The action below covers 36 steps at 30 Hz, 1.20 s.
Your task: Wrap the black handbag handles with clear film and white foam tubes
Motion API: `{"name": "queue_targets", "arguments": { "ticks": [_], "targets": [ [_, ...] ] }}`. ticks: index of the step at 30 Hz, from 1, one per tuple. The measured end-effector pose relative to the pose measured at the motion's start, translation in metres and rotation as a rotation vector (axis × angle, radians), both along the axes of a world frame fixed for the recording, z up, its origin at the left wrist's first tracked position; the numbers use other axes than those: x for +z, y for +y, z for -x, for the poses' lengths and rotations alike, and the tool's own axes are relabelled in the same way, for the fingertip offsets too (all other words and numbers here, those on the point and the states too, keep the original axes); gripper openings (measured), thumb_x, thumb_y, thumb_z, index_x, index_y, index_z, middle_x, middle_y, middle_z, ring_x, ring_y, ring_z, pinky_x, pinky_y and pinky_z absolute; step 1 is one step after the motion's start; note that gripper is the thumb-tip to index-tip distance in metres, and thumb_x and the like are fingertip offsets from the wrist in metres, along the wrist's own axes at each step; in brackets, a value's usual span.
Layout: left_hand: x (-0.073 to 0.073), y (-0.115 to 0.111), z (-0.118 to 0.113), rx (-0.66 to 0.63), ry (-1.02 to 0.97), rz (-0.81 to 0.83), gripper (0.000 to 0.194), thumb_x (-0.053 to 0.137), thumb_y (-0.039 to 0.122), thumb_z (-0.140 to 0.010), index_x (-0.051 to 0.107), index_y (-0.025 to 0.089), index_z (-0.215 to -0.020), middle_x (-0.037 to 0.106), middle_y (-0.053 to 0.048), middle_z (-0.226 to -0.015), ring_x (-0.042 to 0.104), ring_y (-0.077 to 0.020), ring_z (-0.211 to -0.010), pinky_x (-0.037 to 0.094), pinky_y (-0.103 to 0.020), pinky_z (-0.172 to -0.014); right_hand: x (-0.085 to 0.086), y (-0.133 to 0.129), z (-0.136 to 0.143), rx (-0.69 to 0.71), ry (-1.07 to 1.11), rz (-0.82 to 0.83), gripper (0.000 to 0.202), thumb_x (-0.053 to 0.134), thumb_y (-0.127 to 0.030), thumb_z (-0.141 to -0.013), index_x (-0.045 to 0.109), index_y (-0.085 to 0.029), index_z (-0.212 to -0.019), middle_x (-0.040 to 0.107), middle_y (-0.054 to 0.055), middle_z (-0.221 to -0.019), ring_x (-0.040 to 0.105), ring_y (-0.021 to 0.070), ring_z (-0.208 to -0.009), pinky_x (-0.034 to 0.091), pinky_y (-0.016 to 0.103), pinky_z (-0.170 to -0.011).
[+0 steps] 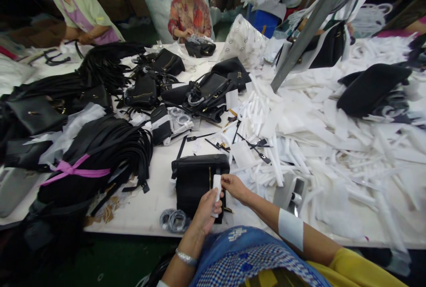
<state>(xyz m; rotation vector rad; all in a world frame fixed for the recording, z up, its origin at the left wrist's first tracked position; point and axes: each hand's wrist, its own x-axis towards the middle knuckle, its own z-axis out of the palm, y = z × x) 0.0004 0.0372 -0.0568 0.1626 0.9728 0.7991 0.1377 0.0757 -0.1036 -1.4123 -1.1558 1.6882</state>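
A black bag (191, 182) with a gold zipper lies on the table in front of me. Over its right side, my left hand (209, 205) is wrapped round a white padded strip (216, 189) that stands nearly upright. My right hand (233, 186) pinches at the strip's upper right edge, its fingertips closed. Whether a strap lies inside the white wrapping is too small to tell. A coil of grey wrapped cord (173, 220) rests at the bag's lower left corner.
Black straps tied with a pink band (75, 168) pile up at the left. More black bags (209, 89) lie beyond. White foam strips (322, 131) cover the right side. A slanting metal pole (299, 41) rises from the table. People work across it.
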Motion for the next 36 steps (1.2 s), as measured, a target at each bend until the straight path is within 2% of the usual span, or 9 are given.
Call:
{"name": "queue_targets", "arguments": {
  "ticks": [6,10,13,16,20,23,27,31,36],
  "targets": [
    [-0.001,0.001,0.000,0.016,-0.139,0.067,0.029,0.073,0.026,-0.073,0.056,0.012,-0.090,0.052,0.001,-0.075,0.035,0.0019,-0.044,0.024,-0.007,-0.036,0.002,0.006,0.009,-0.008,0.083,0.051,0.012,0.055,-0.025,-0.074,0.062,-0.016,-0.074,0.063,-0.003,-0.060,0.055,0.0107,-0.054,0.041,0.020,-0.051],
    [0.001,0.002,0.003,0.005,-0.276,0.133,0.022,0.069,0.022,-0.076,0.055,0.013,-0.091,0.052,0.000,-0.074,0.035,0.0019,-0.044,0.024,-0.005,-0.035,0.013,0.014,0.011,0.010,0.257,0.158,0.033,0.067,-0.026,-0.064,0.064,-0.017,-0.096,0.072,0.003,-0.083,0.066,0.0167,-0.069,0.051,0.027,-0.062],
    [0.006,0.002,0.002,0.009,-0.324,0.174,0.018,0.066,0.020,-0.079,0.056,0.012,-0.090,0.051,0.000,-0.074,0.035,0.0021,-0.042,0.025,-0.005,-0.034,0.016,0.015,0.011,0.017,0.280,0.229,0.034,0.073,-0.021,-0.055,0.066,-0.014,-0.088,0.072,0.004,-0.077,0.066,0.0181,-0.066,0.053,0.033,-0.068],
    [0.010,0.003,0.002,0.047,-0.352,0.205,0.014,0.063,0.018,-0.081,0.055,0.012,-0.090,0.051,0.000,-0.075,0.034,0.0025,-0.042,0.026,-0.005,-0.034,0.016,0.012,0.009,-0.034,0.354,0.261,0.027,0.070,-0.022,-0.060,0.068,-0.013,-0.085,0.071,0.005,-0.078,0.067,0.0179,-0.072,0.052,0.033,-0.075],
    [0.011,0.003,0.003,0.069,-0.366,0.168,0.013,0.060,0.018,-0.083,0.056,0.012,-0.095,0.050,0.001,-0.075,0.035,0.0020,-0.043,0.027,-0.005,-0.034,0.019,0.010,0.008,-0.042,0.564,0.354,0.043,0.066,-0.014,-0.061,0.063,-0.019,-0.104,0.069,0.004,-0.094,0.065,0.0182,-0.093,0.050,0.030,-0.082],
    [0.009,-0.001,0.000,0.091,-0.295,0.107,0.019,0.064,0.020,-0.081,0.057,0.013,-0.097,0.051,0.002,-0.074,0.035,0.0015,-0.043,0.027,-0.006,-0.035,0.025,0.005,0.008,-0.023,0.338,0.292,0.034,0.060,-0.015,-0.065,0.062,-0.018,-0.100,0.067,0.002,-0.082,0.065,0.0158,-0.079,0.051,0.026,-0.069],
    [0.005,-0.009,-0.010,0.153,-0.049,-0.030,0.027,0.072,0.030,-0.074,0.061,0.011,-0.090,0.058,-0.001,-0.074,0.049,-0.0035,-0.053,0.039,-0.012,-0.044,0.034,-0.019,-0.006,-0.059,-0.105,0.028,0.019,0.055,-0.030,-0.078,0.060,-0.019,-0.093,0.063,0.000,-0.072,0.061,0.0135,-0.064,0.049,0.024,-0.055],
    [0.000,-0.016,-0.020,0.158,0.198,-0.158,0.034,0.068,0.043,-0.075,0.064,0.011,-0.083,0.065,-0.006,-0.075,0.061,-0.0135,-0.070,0.048,-0.021,-0.061,0.040,-0.055,-0.021,-0.039,-0.116,0.014,0.025,0.055,-0.042,-0.080,0.057,-0.019,-0.092,0.061,-0.002,-0.064,0.058,0.0130,-0.054,0.046,0.023,-0.046],
    [-0.001,-0.022,-0.030,0.120,0.349,-0.201,0.045,0.065,0.052,-0.073,0.064,0.011,-0.092,0.068,-0.008,-0.081,0.064,-0.0179,-0.070,0.049,-0.027,-0.062,0.032,-0.075,-0.018,-0.004,0.029,0.120,0.028,0.068,-0.039,-0.070,0.057,-0.018,-0.086,0.062,-0.001,-0.062,0.057,0.0127,-0.053,0.044,0.023,-0.047]
  ]
}}
